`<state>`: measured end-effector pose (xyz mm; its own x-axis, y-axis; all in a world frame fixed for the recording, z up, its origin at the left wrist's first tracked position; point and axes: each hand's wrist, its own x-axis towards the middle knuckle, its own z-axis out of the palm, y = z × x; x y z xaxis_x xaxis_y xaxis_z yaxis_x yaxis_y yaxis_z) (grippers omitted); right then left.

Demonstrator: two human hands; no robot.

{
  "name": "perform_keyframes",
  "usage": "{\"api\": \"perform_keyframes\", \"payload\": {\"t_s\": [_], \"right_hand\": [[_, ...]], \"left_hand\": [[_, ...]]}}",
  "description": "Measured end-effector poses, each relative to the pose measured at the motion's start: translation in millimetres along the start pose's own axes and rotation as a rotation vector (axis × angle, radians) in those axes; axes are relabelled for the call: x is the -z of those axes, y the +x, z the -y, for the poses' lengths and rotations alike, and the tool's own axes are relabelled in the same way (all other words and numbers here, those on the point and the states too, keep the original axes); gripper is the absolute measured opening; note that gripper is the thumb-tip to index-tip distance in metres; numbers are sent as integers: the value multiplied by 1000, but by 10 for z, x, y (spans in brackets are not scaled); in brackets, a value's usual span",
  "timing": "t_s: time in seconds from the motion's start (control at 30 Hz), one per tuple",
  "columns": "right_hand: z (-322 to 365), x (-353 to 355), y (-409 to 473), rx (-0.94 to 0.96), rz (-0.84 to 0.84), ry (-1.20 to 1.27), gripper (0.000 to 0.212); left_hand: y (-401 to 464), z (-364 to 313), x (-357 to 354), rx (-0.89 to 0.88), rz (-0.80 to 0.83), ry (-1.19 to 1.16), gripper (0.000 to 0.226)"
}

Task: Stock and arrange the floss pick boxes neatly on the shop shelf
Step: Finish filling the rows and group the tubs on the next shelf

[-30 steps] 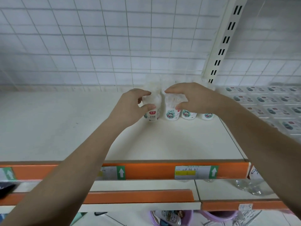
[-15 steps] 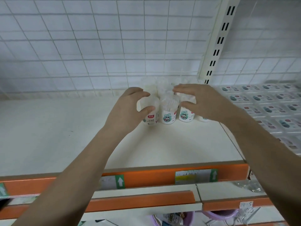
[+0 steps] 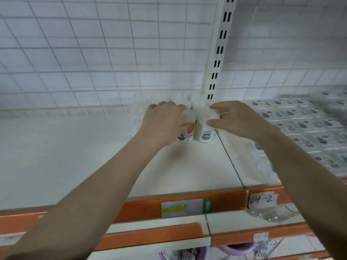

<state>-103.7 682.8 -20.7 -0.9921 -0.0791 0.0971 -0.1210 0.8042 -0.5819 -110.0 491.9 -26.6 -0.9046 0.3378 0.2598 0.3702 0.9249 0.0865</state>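
White shelf board (image 3: pixel 65 156) lies bare on the left, backed by a wire grid panel (image 3: pixel 93 53), so the stock is being built from the far right corner outward, which looks like a way to keep rows tight against the slotted upright (image 3: pixel 216 62)

Next comes the left hand (image 3: pixel 161 124), its fingers curled over the top of a floss pick box (image 3: pixel 185 138) and its thumb pressing the front, a grip that seems meant to slide the tub sideways against its neighbour while keeping it upright. Just beside it, a second floss pick box (image 3: pixel 205 136) stands with its cartoon label facing forward; the 2 tubs are almost touching. More clear tubs sit behind them at the back wall, too blurred to count

The right hand (image 3: pixel 234 119) curls round that second tub from the right side, fingers over the lid and thumb at the front, likely steadying it as a stop. Further right, flat packs (image 3: pixel 304 128) cover the neighbouring shelf in neat rows. Below, an orange price rail (image 3: pixel 187 205) carries a label
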Motion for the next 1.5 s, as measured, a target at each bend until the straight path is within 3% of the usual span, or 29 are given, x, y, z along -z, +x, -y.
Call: {"api": "perform_keyframes", "payload": {"t_s": [0.17,0.33,0.6,0.9,1.03,1.17,1.33,1.5], "right_hand": [[-58,-28,79,105,37,-18,56],[-131,17,97,110,23,-21,66],[-121,-34,86,107,18,-45,72],[-33,-16,53,131,25,-114,69],[240,24,120,284,-61,-114,58],[558,-100,266,388,51,-115,54],[725,-341,387,389,265,-292,64],[755,-452,407,393,239,-332,66]], "left_hand": [[-15,-146,-25,104,-28,-78,43],[-62,-250,-73,173,-115,-148,45],[-131,-175,-128,139,-186,-82,50],[-147,13,-50,63,-222,-154,49],[-241,320,127,183,-234,-183,42],[-346,561,196,279,-146,-250,48],[-437,713,174,332,-36,-373,54],[-461,788,123,369,-89,-547,49]]}}
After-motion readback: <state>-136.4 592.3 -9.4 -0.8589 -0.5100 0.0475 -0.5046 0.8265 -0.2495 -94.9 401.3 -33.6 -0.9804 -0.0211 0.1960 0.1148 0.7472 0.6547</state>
